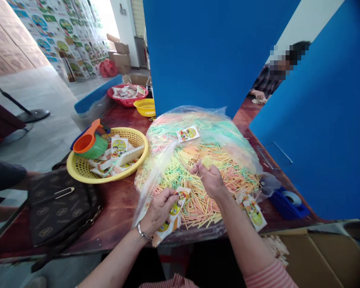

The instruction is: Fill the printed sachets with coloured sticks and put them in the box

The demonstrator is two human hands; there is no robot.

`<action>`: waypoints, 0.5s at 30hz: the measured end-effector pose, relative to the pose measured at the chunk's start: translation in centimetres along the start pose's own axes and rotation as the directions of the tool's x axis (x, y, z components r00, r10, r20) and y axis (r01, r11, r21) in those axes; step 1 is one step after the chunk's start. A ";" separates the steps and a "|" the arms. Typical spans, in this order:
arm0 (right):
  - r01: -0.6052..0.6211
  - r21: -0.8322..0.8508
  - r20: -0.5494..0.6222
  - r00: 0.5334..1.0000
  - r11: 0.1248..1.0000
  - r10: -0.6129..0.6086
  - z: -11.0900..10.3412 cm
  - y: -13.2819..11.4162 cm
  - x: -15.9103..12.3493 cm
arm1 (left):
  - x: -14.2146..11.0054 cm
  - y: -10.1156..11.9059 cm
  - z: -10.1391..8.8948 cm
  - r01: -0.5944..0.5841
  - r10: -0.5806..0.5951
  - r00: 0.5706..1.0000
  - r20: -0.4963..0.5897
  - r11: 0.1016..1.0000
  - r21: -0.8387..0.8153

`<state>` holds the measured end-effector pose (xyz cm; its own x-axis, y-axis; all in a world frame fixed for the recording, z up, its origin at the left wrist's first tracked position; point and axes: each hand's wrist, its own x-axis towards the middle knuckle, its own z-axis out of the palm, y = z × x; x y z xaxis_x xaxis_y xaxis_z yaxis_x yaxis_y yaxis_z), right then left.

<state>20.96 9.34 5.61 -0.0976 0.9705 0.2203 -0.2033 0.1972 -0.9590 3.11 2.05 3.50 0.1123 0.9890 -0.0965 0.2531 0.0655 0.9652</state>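
My left hand (159, 210) is closed on a printed paper packet (171, 220) with green cartoon faces, held tilted near the table's front edge. Above the heap, my right hand (210, 178) pinches a small pale yellow piece (208, 161); its exact kind is unclear. Below both hands, thin pastel sticks (195, 200) in yellow, green, pink and orange fill a large clear plastic bag (165, 158), its mouth spread wide. One similar packet (188, 134) lies on the bag's far part. More packets (253, 212) rest beside my right forearm, partly hidden by it.
To the left, a yellow basket (138, 170) holds packets and coloured scoops (90, 142), with a dark bag (63, 208) nearby. Behind stand a red basket (127, 102) and a yellow one (145, 108). A blue tape dispenser (289, 204) and blue panels (198, 56) bound the right and back.
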 end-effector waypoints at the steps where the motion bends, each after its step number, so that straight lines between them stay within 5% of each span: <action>1: 0.005 0.124 -0.009 1.000 0.992 -0.004 0.6 -0.2 -0.8 | 0.1 0.0 0.1 -0.012 0.012 1.000 0.014 1.000 0.001; 4: 0.026 0.294 -0.034 0.999 0.956 -0.016 2.3 -0.7 -2.6 | 0.1 0.1 0.6 -0.040 0.041 0.998 0.036 0.998 -0.042; 15: 0.026 0.378 -0.166 0.985 0.925 0.040 4.0 -0.4 -4.5 | -0.1 1.1 1.4 0.051 -0.028 0.993 0.113 0.976 -0.212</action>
<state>17.59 4.31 5.67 0.0578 0.9871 0.1493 -0.5593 0.1559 -0.8142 4.68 1.83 4.24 0.2128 0.9655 -0.1501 0.0494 0.1427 0.9885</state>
